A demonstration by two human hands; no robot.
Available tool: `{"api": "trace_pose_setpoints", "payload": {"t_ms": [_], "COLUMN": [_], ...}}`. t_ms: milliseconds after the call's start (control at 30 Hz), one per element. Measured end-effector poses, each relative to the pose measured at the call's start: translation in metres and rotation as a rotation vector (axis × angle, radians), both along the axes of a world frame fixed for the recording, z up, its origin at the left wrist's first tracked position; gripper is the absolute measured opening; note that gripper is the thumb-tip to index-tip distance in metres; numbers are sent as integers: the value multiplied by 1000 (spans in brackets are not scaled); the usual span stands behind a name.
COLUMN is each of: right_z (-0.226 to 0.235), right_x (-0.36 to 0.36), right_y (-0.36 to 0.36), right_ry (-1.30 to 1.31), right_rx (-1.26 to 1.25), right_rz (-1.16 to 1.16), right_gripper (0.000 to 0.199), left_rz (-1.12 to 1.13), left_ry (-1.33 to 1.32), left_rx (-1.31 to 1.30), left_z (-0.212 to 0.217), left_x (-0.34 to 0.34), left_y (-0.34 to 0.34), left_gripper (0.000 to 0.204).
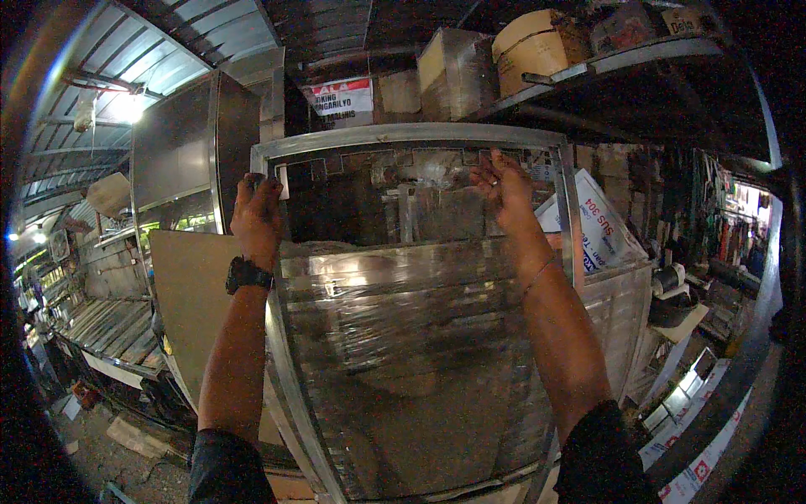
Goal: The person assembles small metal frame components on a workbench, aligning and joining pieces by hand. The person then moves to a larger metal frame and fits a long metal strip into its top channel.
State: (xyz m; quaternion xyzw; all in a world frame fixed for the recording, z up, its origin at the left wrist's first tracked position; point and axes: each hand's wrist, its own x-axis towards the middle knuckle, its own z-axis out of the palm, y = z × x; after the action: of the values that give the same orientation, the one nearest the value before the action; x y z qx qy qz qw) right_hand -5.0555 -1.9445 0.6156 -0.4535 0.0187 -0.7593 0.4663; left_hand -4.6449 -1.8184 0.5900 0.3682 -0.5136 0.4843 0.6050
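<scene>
A tall rectangular metal frame [403,134] stands upright in front of me, its sides running down toward the lower edge. My left hand [256,217], with a dark watch on its wrist, is closed around the upper part of the frame's left side. Just under the top bar, near the right corner, is my right hand [507,189]. Its fingers are loosely bent and apart, and I see nothing in them. Behind the frame stands a bulky item wrapped in clear plastic film [395,319]; its upper part lies in shadow.
A brown board [189,302] leans left of the frame, before a steel cabinet [172,143]. Overhead at right, a shelf [604,63] carries cartons [537,46]. A white printed sheet [600,223] sits right of the frame. Metal strips [697,437] lie at lower right.
</scene>
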Motion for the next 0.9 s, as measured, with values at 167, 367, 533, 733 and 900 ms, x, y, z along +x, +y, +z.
{"api": "trace_pose_setpoints", "payload": {"t_ms": [167, 367, 533, 733, 900], "right_z": [-3, -7, -8, -14, -18], "right_x": [0, 2, 4, 4, 7], "right_y": [6, 13, 17, 24, 20], "right_ry": [44, 131, 146, 141, 100], "right_rx": [-28, -64, -58, -72, -123], "right_rz": [58, 47, 22, 38, 73], "right_gripper": [25, 23, 23, 25, 27], "left_rz": [30, 71, 130, 100, 186], "left_ry": [-31, -26, -24, -28, -42], "left_rx": [-31, 43, 7, 72, 80], "left_z": [1, 0, 0, -4, 0], "left_x": [9, 14, 12, 17, 24], "left_y": [-9, -13, -10, -9, -17], "left_gripper": [24, 39, 26, 30, 34]}}
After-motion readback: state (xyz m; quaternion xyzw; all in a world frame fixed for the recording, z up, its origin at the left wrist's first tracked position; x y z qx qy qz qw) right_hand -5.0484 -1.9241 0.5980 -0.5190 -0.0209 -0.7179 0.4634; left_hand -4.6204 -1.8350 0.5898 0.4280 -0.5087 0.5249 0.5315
